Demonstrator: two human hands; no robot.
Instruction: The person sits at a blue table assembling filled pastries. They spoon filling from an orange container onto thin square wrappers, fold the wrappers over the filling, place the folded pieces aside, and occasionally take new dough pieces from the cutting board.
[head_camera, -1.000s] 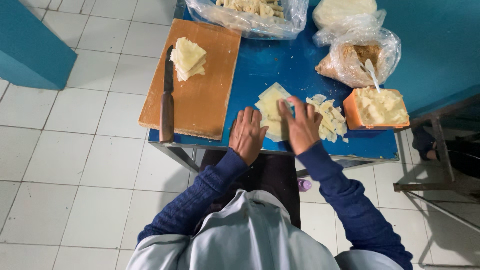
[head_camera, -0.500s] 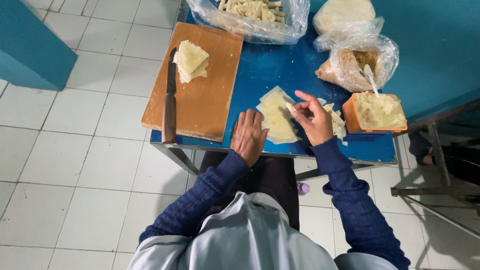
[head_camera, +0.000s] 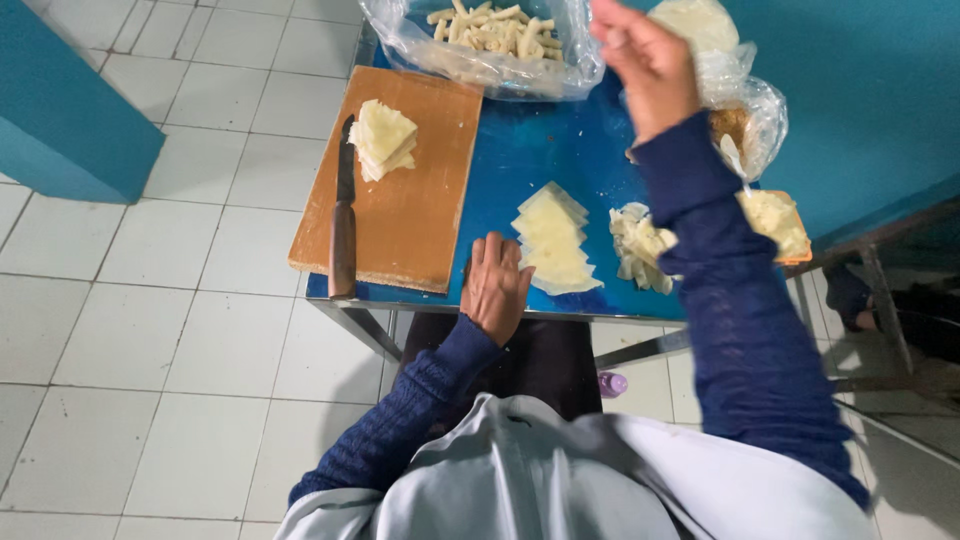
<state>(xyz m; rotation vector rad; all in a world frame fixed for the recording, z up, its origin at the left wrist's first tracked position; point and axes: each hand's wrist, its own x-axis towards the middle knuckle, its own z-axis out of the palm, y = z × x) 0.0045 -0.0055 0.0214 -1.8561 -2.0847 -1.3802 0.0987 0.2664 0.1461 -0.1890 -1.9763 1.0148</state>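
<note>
My left hand (head_camera: 495, 285) lies flat on the front edge of the blue table (head_camera: 520, 150), holding nothing, just left of a row of overlapping pale dough sheets (head_camera: 552, 240). My right hand (head_camera: 645, 60) is raised high over the back of the table, fingers curled and blurred; whether it holds anything is unclear. It hovers beside a clear plastic bag of rolled pale sticks (head_camera: 490, 30). A heap of pale scraps (head_camera: 640, 245) lies right of the sheets.
A wooden cutting board (head_camera: 410, 215) on the table's left carries a stack of square sheets (head_camera: 382, 138) and a knife (head_camera: 343, 215). An orange tub of pale filling (head_camera: 775, 220) and clear bags (head_camera: 745, 110) sit at the right. White tiled floor (head_camera: 180, 330) lies to the left.
My right hand has lifted off the dough sheets and swung up toward the back of the table. My left hand has stayed at the front edge.
</note>
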